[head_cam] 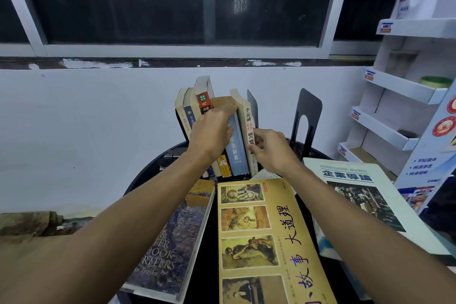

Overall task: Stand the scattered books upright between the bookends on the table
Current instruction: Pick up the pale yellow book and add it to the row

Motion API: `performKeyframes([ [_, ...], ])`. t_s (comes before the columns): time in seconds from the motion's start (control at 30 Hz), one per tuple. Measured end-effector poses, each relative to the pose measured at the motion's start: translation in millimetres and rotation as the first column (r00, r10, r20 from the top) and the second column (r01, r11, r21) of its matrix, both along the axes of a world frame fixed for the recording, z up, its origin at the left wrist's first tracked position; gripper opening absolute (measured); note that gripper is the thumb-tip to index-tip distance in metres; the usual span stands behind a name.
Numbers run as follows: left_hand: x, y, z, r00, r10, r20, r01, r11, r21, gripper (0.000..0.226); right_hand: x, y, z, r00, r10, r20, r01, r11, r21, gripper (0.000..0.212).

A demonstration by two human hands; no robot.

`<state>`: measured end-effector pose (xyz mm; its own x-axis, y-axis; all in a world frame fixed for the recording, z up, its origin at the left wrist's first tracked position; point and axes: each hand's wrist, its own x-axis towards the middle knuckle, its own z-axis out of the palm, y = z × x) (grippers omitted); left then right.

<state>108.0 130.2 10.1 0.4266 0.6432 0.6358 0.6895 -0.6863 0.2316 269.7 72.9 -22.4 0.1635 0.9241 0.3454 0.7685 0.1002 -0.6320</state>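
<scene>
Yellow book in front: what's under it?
Black table shows around the yellow book; white paper pokes out at its far right corner. Anything else beneath is covered.
</scene>
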Motion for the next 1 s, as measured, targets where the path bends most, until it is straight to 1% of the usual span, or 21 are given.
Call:
performKeyframes([
  [0.17, 0.8, -0.6, -0.7, 1.0, -0.004, 0.005, 0.004, 1.0, -0.003, 0.039, 1.7, 5.4, -7.4, 0.998, 0.012, -0.054, -0.009, 0.998, 0.058, 0.018],
  [0.3, 0.9, -1.2, 0.2, 1.0, -0.004, 0.01, 0.004, 1.0, -0.009, 0.041, -0.6, 9.9, -7.3, 0.997, -0.007, -0.076, 0.014, 0.996, 0.084, 0.029],
  [0.5, 0.7, -3.0, 1.3, 1.0, -0.015, 0.016, 0.015, 1.0, -0.017, 0.043, 0.5, 10.6, -7.5, 0.998, 0.011, -0.057, -0.008, 0.998, 0.061, 0.04],
  [0.63, 1.0, -3.4, 0.9, 1.0, -0.011, 0.021, 0.011, 1.0, -0.026, 0.048, 1.7, 10.0, -8.1, 0.999, 0.016, -0.046, -0.014, 0.998, 0.054, 0.041],
  [0.8, 0.6, -5.5, 2.9, 1.0, -0.011, 0.012, 0.011, 0.999, -0.035, 0.047, 1.7, 9.4, -8.9, 0.999, 0.014, -0.048, -0.012, 0.998, 0.057, 0.039],
  [0.9, 1.1, -8.5, 4.7, 1.0, -0.02, 0.024, 0.021, 0.998, -0.058, 0.046, 2.9, 5.4, -5.1, 1.0, 0.008, -0.028, -0.007, 0.999, 0.04, 0.044],
  [1.0, 1.3, -12.5, 6.3, 0.997, -0.047, 0.065, 0.052, 0.996, -0.073, 0.041, 7.1, -0.6, 2.9, 1.0, 0.013, 0.003, -0.013, 0.998, 0.056, 0.047],
])
